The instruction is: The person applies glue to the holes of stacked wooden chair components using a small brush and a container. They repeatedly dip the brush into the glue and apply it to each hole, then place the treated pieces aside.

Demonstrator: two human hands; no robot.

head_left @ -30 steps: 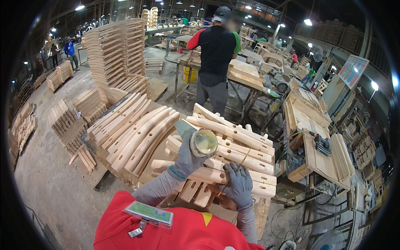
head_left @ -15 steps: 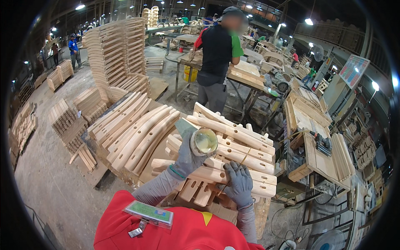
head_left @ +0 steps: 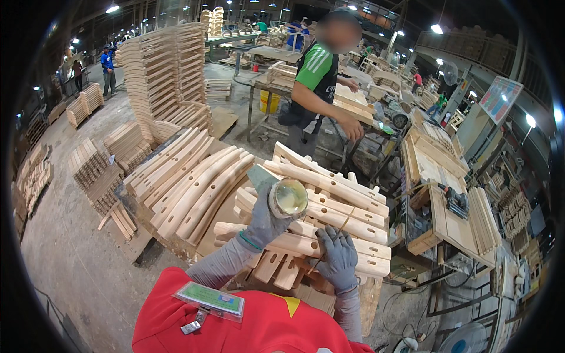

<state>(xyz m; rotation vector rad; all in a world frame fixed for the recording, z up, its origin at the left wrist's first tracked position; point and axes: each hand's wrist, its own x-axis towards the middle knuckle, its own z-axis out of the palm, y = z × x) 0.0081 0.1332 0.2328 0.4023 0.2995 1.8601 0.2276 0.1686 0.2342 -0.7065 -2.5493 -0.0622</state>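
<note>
My left hand [head_left: 262,222], in a grey glove, is wrapped round a small round cup [head_left: 291,197] holding a pale yellowish liquid. A flat grey-green piece [head_left: 259,178] juts out beside that hand; whether the fingers grip it too I cannot tell. My gloved right hand [head_left: 336,257] is closed on a thin brown stick [head_left: 346,220], over the near part of a pile of pale wooden pieces. Beneath my hands, the nearest curved wooden rail [head_left: 288,243] has a round hole and slots.
More curved rails [head_left: 203,191] lie side by side at the left of my table. Tall stacked wooden parts [head_left: 168,82] stand behind them. Across the table is a co-worker [head_left: 318,88] beside another workbench. At right, a bench [head_left: 453,232] carries a power tool [head_left: 454,202].
The co-worker has turned from facing away to facing right, one arm now reaching down toward my table. My hands, the cup and the stick have hardly moved.
</note>
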